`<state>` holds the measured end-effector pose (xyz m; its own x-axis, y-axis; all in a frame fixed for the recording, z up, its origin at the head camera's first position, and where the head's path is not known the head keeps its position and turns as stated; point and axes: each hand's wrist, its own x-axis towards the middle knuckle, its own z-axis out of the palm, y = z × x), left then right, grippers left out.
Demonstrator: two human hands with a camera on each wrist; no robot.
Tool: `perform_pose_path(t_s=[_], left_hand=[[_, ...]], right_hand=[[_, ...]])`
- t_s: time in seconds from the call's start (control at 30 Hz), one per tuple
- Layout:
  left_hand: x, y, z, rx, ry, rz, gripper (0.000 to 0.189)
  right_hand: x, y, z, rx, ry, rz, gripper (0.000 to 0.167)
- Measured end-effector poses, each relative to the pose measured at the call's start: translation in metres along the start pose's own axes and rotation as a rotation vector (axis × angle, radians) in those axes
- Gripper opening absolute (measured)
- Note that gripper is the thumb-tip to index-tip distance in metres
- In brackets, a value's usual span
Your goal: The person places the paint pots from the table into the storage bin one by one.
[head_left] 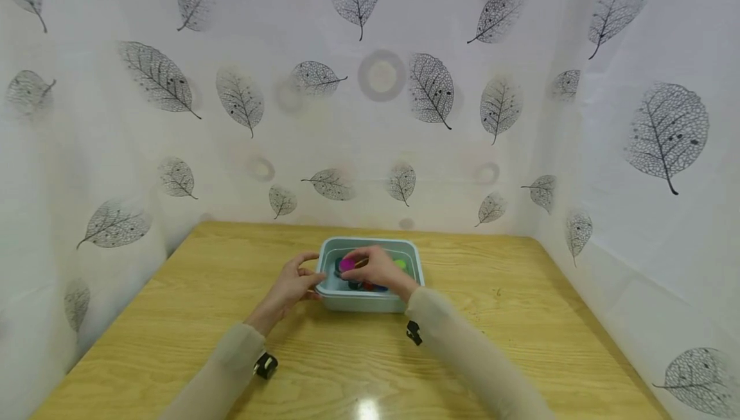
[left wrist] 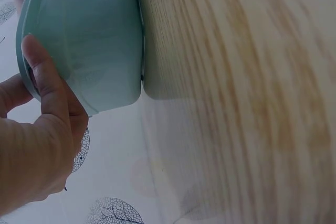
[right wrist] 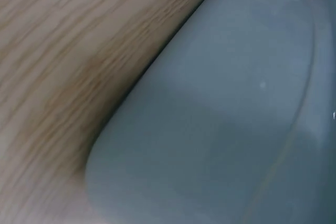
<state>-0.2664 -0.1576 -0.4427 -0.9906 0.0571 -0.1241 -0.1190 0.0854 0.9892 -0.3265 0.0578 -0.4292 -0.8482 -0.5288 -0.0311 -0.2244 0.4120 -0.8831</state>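
Note:
A pale blue-green plastic tub (head_left: 364, 303) sits on the wooden table. My left hand (head_left: 291, 285) grips its left rim, with thumb and fingers on either side of the edge, as the left wrist view shows on the tub wall (left wrist: 100, 40). Over the inside of the tub, my right hand (head_left: 378, 267) pinches a small round magenta piece (head_left: 347, 264), which looks like a bottle cap. Below and beside it lie a lime green piece (head_left: 400, 264), a red one (head_left: 368, 286) and a dark one (head_left: 354, 285). The right wrist view is filled mostly by the tub's outer wall (right wrist: 210, 103).
The wooden table (head_left: 491, 317) extends around the tub on all sides. Behind it and along both sides hangs a white curtain (head_left: 358, 131) printed with leaves. Dark wrist cameras sit under both sleeves, close to the tabletop.

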Motion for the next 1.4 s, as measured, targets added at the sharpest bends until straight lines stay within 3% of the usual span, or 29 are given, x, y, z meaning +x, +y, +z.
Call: perform_pose_path(t_s=[0.27,0.6,0.97,1.4], left_hand=[[0.000,0.002,0.000,-0.005,-0.017,0.006,0.057],[-0.001,0.001,0.000,-0.006,-0.014,0.003,0.058],[-0.001,0.001,-0.001,0.008,-0.012,0.003,0.057],[0.001,-0.001,0.000,0.007,0.005,-0.008,0.056]], right_hand=[[0.009,-0.005,0.009,-0.227,0.019,-0.020,0.040],[0.018,-0.003,0.013,-0.247,0.023,-0.030,0.039],[0.021,-0.001,0.014,-0.307,-0.053,-0.063,0.043],[0.024,0.001,0.017,-0.363,-0.043,-0.059,0.042]])
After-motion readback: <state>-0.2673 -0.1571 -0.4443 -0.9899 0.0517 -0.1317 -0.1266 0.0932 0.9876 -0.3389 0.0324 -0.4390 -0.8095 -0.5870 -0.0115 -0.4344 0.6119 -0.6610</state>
